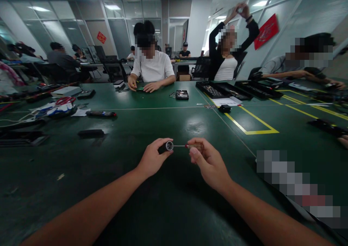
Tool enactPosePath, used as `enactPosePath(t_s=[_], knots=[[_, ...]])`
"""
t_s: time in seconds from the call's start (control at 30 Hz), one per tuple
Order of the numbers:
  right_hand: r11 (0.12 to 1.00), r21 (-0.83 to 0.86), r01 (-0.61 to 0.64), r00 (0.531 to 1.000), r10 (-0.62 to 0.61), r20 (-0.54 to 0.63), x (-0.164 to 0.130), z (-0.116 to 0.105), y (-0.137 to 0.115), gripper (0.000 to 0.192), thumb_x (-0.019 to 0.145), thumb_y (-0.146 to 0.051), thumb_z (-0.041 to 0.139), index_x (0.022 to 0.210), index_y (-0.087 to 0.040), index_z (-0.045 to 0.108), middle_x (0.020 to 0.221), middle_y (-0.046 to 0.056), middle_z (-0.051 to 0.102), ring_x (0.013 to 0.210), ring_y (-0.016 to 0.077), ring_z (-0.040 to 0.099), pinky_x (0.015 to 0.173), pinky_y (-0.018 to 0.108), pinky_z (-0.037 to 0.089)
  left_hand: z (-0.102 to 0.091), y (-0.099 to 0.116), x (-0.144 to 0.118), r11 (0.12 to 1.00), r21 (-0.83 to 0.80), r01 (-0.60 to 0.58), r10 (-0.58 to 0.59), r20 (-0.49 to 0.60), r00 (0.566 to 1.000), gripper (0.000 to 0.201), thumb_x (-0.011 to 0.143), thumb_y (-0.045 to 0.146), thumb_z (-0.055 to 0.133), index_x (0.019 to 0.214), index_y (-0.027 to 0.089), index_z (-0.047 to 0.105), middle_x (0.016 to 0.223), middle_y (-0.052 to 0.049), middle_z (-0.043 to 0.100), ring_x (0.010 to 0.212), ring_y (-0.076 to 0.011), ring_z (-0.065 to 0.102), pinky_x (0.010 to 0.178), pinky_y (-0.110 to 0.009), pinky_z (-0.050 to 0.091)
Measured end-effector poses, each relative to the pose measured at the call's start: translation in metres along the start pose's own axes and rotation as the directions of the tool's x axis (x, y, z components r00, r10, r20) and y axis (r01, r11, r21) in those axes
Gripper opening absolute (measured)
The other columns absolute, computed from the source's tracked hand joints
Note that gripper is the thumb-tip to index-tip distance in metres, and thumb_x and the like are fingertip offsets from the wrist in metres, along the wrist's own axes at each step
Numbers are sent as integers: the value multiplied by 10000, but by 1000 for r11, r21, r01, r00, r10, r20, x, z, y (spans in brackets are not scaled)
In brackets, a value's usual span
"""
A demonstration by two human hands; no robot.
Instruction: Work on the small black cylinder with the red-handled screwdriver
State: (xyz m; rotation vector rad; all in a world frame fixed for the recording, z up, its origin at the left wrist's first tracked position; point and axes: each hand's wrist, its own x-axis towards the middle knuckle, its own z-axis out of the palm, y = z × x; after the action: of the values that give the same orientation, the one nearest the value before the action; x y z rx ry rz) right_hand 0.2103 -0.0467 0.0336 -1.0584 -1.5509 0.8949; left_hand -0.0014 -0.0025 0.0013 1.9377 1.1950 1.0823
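Observation:
My left hand (153,158) is closed around a short black cylinder (164,147) with a silvery ring at its open end, which faces me and to the right. In my right hand (208,160) is a screwdriver (195,146) with a clear amber handle and a red collar. Its thin metal shaft points left and its tip reaches the cylinder's ringed end; whether it goes inside I cannot tell. Both hands are held above the green table (130,209), close together. What the cylinder is I cannot make out.
A black bar-shaped object (91,133) and a dark pen-like tool (101,114) lie to the left. Gloves (61,108) and cables lie beyond them. Black trays (214,90), a small black block (224,108) and yellow tape (262,132) are to the right. A person in white (153,66) sits opposite.

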Motion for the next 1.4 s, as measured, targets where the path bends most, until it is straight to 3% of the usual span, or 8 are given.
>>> enactPosePath(t_s=[0.13, 0.27, 0.4, 0.57, 0.97, 1.17, 1.27, 1.4], knots=[[994, -92, -64, 992, 53, -117, 1, 1, 0, 420, 1010, -537, 437, 1008, -225, 718, 551, -26, 536, 521, 162, 538, 523, 296, 430, -1, 2, 0, 1000, -2, 5, -5, 9, 1000, 362, 843, 143, 712, 1190, 245, 693, 1189, -52, 688, 1143, -226, 629, 1050, -435, 455], [987, -149, -53, 985, 27, -170, 3, 0, 2, 310, 983, -444, 517, 1133, -227, 680, 768, 23, 683, 635, 180, 605, 591, 312, 464, -2, 5, 0, 1000, 3, 4, -4, 19, 1000, 367, 839, 128, 708, 1187, 244, 692, 1179, -50, 690, 1132, -225, 634, 1044, -437, 463], [994, -108, 4, 988, -21, -150, 3, 0, 2, 227, 964, -385, 556, 1114, -236, 639, 896, 39, 707, 798, 201, 658, 703, 324, 501, -1, 2, 0, 1000, 8, 0, 0, 25, 1000, 374, 845, 132, 712, 1198, 253, 690, 1177, -39, 688, 1127, -215, 632, 1038, -423, 464], [988, -154, -21, 993, 3, -121, 2, 0, 0, 377, 1023, -494, 428, 993, -235, 699, 661, 1, 610, 571, 169, 555, 541, 302, 426, 0, 2, 0, 1000, 21, -20, 19, 27, 999, 375, 840, 124, 716, 1192, 253, 694, 1168, -39, 691, 1125, -216, 633, 1035, -420, 466], [991, -135, 19, 989, -38, -141, 2, 5, 5, 239, 1000, -427, 512, 1079, -244, 642, 883, 49, 699, 815, 213, 661, 743, 354, 517, 2, 5, -1, 996, 83, -21, 21, 11, 1000, 376, 834, 111, 727, 1184, 248, 705, 1177, -46, 703, 1131, -232, 640, 1029, -427, 477], [965, 240, -108, 955, 168, -243, 13, 4, 14, 237, 958, -463, 559, 959, -232, 612, 829, 30, 659, 746, 194, 637, 753, 373, 540, -1, 12, 3, 980, 167, -109, 113, -16, 993, 386, 853, 128, 733, 1219, 242, 693, 1199, -50, 708, 1142, -232, 636, 1035, -439, 471], [765, 551, -334, 908, 418, -30, 22, -3, 19, 249, 895, -447, 636, 827, -208, 614, 664, -8, 554, 590, 160, 556, 651, 366, 552, -5, 10, 5, 971, 184, -151, 151, 14, 988, 387, 855, 135, 736, 1221, 252, 691, 1189, -42, 713, 1135, -228, 638, 1031, -442, 472], [755, 601, -264, 909, 404, -108, 25, -5, 24, 249, 831, -439, 732, 813, -209, 638, 706, -2, 594, 618, 149, 561, 639, 334, 551, -8, 3, 6, 982, 170, -87, 86, 13, 996, 382, 857, 150, 744, 1224, 244, 689, 1211, -43, 707, 1144, -224, 638, 1032, -439, 475]])
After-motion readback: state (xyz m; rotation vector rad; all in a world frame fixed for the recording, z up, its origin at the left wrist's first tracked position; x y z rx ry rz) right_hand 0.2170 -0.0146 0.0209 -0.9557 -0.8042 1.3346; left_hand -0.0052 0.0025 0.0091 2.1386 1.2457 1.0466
